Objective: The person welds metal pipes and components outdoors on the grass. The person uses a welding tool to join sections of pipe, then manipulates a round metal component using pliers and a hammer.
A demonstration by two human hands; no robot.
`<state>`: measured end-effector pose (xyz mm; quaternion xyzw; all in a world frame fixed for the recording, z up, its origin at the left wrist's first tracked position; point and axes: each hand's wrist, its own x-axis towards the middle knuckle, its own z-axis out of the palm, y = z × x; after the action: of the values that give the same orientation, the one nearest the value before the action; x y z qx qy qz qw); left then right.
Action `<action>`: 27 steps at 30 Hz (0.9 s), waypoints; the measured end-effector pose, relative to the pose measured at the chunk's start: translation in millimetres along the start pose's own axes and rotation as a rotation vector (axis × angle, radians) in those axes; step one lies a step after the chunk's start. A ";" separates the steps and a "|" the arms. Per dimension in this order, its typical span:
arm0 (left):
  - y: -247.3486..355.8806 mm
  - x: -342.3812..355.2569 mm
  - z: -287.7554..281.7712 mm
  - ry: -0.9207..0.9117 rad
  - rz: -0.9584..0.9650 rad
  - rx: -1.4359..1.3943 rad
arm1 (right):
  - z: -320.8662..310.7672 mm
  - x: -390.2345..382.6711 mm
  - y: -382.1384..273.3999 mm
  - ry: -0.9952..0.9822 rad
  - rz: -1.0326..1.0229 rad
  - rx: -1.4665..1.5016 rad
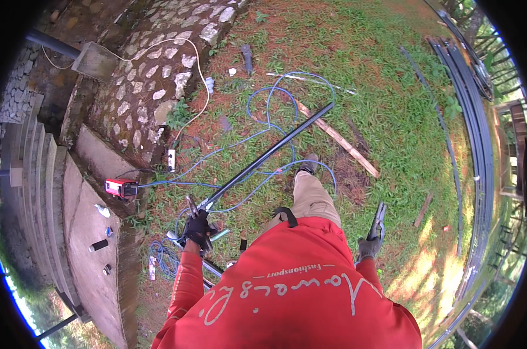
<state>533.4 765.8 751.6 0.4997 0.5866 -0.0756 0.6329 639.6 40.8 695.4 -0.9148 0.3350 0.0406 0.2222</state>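
The left hand [197, 228], in a black glove, was closed around a metal tool [192, 205] by the near end of a long black pipe [269, 155], though I couldn't tell whether it gripped the pipe too; the right hand [368, 248], gloved in grey, held a pair of pliers [378, 222] well apart from it. The pipe slanted away over the grass [391, 139], crossing a wooden plank [346, 145] near its far end, and blue cable [173, 182] looped around it and ran left to a red machine [121, 187].
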 end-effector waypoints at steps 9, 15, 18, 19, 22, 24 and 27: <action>99.7 5.9 20.5 0.165 0.424 1.532 | 59.4 154.6 -199.1 -0.527 0.359 0.231; 183.0 39.7 167.4 0.102 0.332 0.951 | 34.3 295.3 -230.7 -0.179 -0.182 0.136; 220.5 50.4 194.2 0.100 0.180 0.391 | 31.4 315.0 -266.8 -0.225 -0.077 0.034; 233.8 54.6 218.3 0.096 0.130 0.306 | 27.4 316.4 -274.1 -0.231 -0.063 0.051; 258.3 81.5 203.8 0.007 0.388 0.642 | 38.7 302.8 -304.2 -0.291 0.051 -0.012; 288.5 108.7 251.5 -0.026 0.386 0.698 | 44.8 304.3 -281.0 -0.271 0.079 -0.016; 345.0 111.5 318.5 -0.063 0.220 0.476 | 61.2 277.0 -268.4 -0.269 0.177 0.004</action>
<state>1014.6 759.7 788.3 0.6927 0.4746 -0.1576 0.5197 1027.3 84.3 680.4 -0.8676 0.3814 0.1817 0.2623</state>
